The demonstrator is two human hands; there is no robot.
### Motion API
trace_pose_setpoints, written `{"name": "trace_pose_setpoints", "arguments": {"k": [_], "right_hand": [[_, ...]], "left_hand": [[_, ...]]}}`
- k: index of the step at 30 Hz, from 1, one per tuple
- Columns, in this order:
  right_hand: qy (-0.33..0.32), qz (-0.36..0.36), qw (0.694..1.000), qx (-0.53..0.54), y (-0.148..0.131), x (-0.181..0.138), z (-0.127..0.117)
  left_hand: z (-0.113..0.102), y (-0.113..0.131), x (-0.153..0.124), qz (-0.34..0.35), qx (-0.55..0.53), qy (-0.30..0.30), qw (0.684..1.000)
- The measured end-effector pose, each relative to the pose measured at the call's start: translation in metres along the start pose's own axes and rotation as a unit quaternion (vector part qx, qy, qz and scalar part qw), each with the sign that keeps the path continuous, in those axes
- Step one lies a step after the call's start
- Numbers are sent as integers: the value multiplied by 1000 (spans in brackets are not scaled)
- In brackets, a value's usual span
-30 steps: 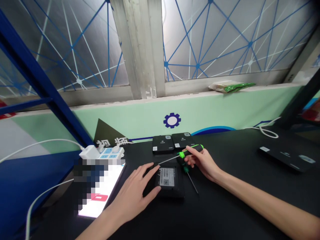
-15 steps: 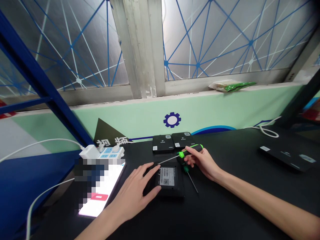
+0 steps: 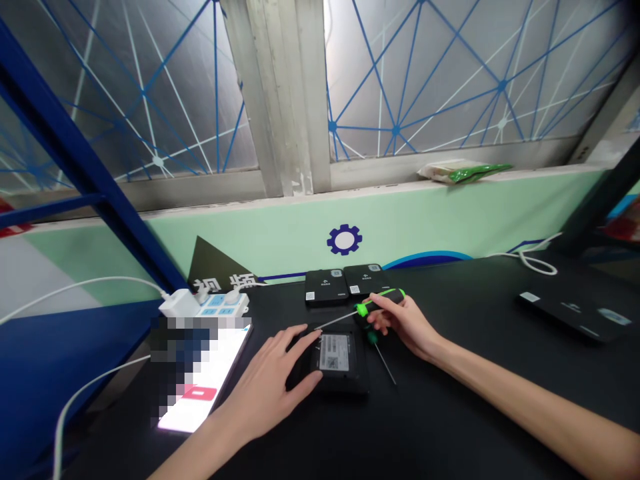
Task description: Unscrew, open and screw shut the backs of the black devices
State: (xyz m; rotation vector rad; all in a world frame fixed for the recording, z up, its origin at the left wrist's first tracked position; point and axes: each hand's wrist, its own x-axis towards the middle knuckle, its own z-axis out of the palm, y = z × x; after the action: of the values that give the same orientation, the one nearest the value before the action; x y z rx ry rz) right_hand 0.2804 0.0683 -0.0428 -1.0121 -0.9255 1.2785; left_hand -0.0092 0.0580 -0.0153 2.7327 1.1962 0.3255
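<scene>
My right hand (image 3: 407,327) is closed around the green-and-black handle of a screwdriver (image 3: 377,303). Its thin shaft slants left, with the tip at the far-left corner of a flat black box (image 3: 355,380) that bears a silver label (image 3: 334,352). Over the box's left side lies my left hand (image 3: 273,373), fingers spread, index fingertip close to the screwdriver tip and thumb on the box's near left part. A second screwdriver (image 3: 384,361), with a dark green collar, rests on the table right of the box; its handle is partly hidden beneath my right hand.
Two black boxes (image 3: 326,287) stand side by side behind the work, and another black box (image 3: 573,317) lies far right. To the left are a lit phone (image 3: 205,393), a white power strip (image 3: 223,305) and white cables. A green-and-white packet (image 3: 463,172) sits on the window ledge.
</scene>
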Motion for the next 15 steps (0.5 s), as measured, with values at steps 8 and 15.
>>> {"name": "trace_pose_setpoints", "arguments": {"k": [8,15], "right_hand": [[-1,2,1000,0,-1,-1,0],[-33,-1,999,-39,1,-1,-1]], "left_hand": [[-2,2,0,-3,0,-5,1000],[-2,0,1,2,4,-17,1000]]}}
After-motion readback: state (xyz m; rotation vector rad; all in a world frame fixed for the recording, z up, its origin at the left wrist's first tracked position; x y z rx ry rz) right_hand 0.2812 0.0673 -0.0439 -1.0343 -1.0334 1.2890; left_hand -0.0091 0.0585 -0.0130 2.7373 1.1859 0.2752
